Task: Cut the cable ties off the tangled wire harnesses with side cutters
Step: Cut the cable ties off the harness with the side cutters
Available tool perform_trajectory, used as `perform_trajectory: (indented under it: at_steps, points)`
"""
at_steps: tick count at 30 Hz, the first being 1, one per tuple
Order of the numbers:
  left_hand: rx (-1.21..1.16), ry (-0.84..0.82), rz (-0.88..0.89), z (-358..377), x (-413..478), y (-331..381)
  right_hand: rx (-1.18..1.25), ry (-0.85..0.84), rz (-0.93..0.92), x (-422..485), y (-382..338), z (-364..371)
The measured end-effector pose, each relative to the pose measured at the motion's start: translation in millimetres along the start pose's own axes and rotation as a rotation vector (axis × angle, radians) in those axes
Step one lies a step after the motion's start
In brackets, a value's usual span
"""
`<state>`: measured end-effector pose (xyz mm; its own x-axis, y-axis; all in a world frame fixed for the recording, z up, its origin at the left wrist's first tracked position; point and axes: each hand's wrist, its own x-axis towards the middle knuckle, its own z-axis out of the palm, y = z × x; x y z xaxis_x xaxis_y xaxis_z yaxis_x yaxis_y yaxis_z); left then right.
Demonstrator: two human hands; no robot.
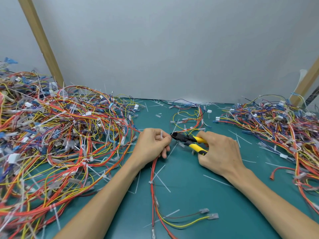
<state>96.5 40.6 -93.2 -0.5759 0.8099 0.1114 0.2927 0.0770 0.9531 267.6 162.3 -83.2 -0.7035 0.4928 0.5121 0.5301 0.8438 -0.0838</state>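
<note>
My left hand (152, 144) grips a red and yellow wire harness (153, 187) that trails down toward me over the green mat. A white cable tie (161, 135) sticks up between its curled fingers. My right hand (218, 152) holds yellow-handled side cutters (188, 140). Their black jaws point left and meet the harness right at my left fingertips. Beyond the cutters the same harness loops away toward the wall.
A big tangled heap of harnesses (57, 135) fills the left side. A smaller heap (279, 128) lies at the right. Cut white tie scraps (162, 181) litter the green mat (198, 190). A grey wall stands behind, with slanted wooden posts (41, 40) at both sides.
</note>
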Motion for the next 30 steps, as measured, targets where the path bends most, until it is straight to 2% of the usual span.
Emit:
perform_trajectory:
  at_steps: [13,21,28,30]
  points:
    - [0.027,-0.004,0.009,3,-2,1,0.044,-0.035,-0.003,1,6,5]
    - [0.028,0.012,0.031,4,-1,1,0.344,0.091,0.425,7,21,11]
    - [0.039,0.014,0.045,5,-1,1,0.679,0.221,0.481,9,23,6]
    - [0.044,0.014,0.051,5,-1,1,0.766,0.213,0.495,10,25,5]
